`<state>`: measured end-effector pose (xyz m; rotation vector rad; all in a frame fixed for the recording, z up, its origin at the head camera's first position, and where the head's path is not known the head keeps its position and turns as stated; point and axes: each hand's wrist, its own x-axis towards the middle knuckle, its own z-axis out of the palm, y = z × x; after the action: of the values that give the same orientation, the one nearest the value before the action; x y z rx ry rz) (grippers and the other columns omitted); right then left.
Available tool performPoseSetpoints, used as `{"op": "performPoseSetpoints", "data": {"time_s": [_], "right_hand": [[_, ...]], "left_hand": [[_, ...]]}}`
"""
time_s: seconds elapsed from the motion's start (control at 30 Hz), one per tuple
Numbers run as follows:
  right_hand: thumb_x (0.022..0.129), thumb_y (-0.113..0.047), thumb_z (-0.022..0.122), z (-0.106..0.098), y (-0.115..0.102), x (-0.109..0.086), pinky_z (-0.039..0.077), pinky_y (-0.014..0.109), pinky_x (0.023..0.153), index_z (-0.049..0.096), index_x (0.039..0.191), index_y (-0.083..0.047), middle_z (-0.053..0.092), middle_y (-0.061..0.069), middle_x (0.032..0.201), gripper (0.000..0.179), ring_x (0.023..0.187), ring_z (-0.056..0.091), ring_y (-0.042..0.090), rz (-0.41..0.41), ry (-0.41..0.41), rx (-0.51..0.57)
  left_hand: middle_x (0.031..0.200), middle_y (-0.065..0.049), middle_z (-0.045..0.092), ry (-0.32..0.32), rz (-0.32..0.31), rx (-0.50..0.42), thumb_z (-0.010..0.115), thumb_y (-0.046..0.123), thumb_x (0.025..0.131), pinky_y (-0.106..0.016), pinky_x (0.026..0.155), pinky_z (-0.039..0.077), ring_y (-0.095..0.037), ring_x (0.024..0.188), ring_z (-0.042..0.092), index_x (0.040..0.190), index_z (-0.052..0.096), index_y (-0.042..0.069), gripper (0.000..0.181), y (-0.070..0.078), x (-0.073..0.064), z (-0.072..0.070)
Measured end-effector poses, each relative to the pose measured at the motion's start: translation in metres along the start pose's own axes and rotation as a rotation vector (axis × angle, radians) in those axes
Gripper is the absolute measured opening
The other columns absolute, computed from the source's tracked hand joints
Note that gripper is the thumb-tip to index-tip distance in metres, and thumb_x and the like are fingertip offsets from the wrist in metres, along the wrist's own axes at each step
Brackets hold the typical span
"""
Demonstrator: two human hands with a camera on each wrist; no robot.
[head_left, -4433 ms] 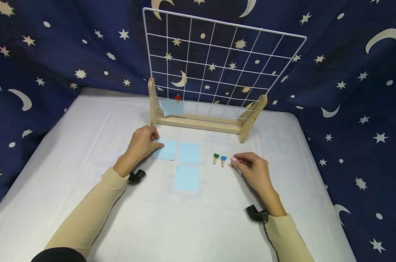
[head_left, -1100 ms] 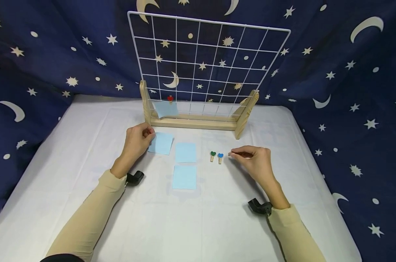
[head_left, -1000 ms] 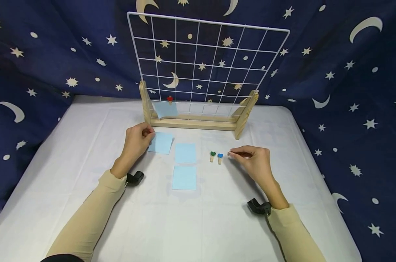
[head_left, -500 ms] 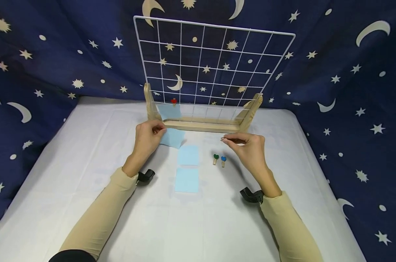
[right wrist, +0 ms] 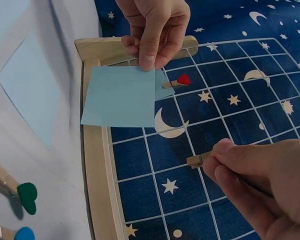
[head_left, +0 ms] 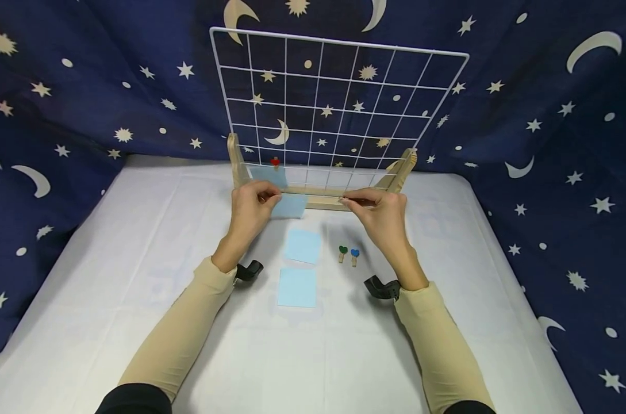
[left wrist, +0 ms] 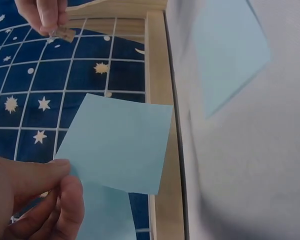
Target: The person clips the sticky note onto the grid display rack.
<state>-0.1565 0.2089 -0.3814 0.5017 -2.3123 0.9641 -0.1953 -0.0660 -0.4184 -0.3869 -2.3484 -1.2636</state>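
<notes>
Since the earlier frames: the left hand [head_left: 249, 208] has brought its blue sheet [head_left: 291, 207] up off the desk [head_left: 276, 356] to mid-frame, before the wooden stand [head_left: 325, 203]; the right hand [head_left: 382, 213] has shifted up and leftward with its clip [right wrist: 194, 160]. The green heart clip [head_left: 342, 253] and blue heart clip [head_left: 354, 256] have stayed lying right of centre.

Progress, as I read it from my end: one sheet done, the hung sheet [head_left: 269, 174], fixed by the red heart clip [head_left: 275, 163] low on the left of the wire grid [head_left: 315, 107]. The second looks under way, not yet clipped. Left over: the upper sheet [head_left: 302, 246] and lower sheet [head_left: 296, 287], flat near the centre, plus those two loose clips.

Left grip: thumb and finger nearly closed, only paper between, pinching the sheet by its upper-left corner in the head view. Right grip: fingertips close together, pinching the clip, wooden end poking out, apart from the sheet; its head is hidden from me. Whether sheet or clip touches the wires, I can't tell.
</notes>
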Motion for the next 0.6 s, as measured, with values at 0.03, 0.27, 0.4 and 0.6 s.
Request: {"op": "performPoseSetpoints", "data": {"time_s": [0.03, 0.27, 0.4, 0.6], "right_hand": [[0.085, -0.011, 0.088, 0.001, 0.0, 0.002, 0.053, 0.018, 0.063, 0.086, 0.095, -0.009, 0.082, 0.007, 0.087, 0.01, 0.069, 0.078, 0.022, 0.004, 0.004, 0.007], [0.087, -0.013, 0.087, 0.013, 0.0, 0.02, 0.051, 0.013, 0.064, 0.086, 0.097, -0.009, 0.082, 0.007, 0.088, 0.011, 0.071, 0.078, 0.021, 0.04, 0.05, 0.088], [0.086, -0.011, 0.088, 0.019, -0.004, 0.027, 0.05, 0.011, 0.065, 0.085, 0.097, -0.007, 0.082, 0.008, 0.089, 0.012, 0.072, 0.078, 0.023, 0.0, 0.064, 0.096], [0.086, -0.01, 0.087, 0.026, -0.007, 0.036, 0.057, 0.023, 0.068, 0.086, 0.096, -0.007, 0.082, 0.008, 0.091, 0.011, 0.074, 0.078, 0.023, -0.035, 0.085, 0.072]], "left_hand": [[0.082, -0.009, 0.076, 0.0, -0.002, -0.003, 0.084, 0.001, 0.087, -0.031, 0.067, 0.049, -0.023, 0.07, 0.065, 0.084, 0.081, 0.005, 0.005, 0.001, 0.001, 0.001], [0.082, -0.011, 0.076, 0.019, -0.011, -0.038, 0.083, 0.002, 0.088, -0.027, 0.067, 0.048, -0.024, 0.07, 0.066, 0.085, 0.08, 0.003, 0.004, 0.006, 0.011, 0.014], [0.082, -0.011, 0.075, 0.037, -0.021, -0.057, 0.082, 0.003, 0.089, -0.025, 0.065, 0.045, -0.023, 0.069, 0.065, 0.086, 0.08, 0.004, 0.004, 0.009, 0.016, 0.02], [0.082, -0.01, 0.074, 0.074, -0.002, -0.041, 0.083, 0.005, 0.089, -0.026, 0.066, 0.044, -0.024, 0.071, 0.067, 0.088, 0.079, 0.004, 0.004, 0.016, 0.026, 0.025]]}}
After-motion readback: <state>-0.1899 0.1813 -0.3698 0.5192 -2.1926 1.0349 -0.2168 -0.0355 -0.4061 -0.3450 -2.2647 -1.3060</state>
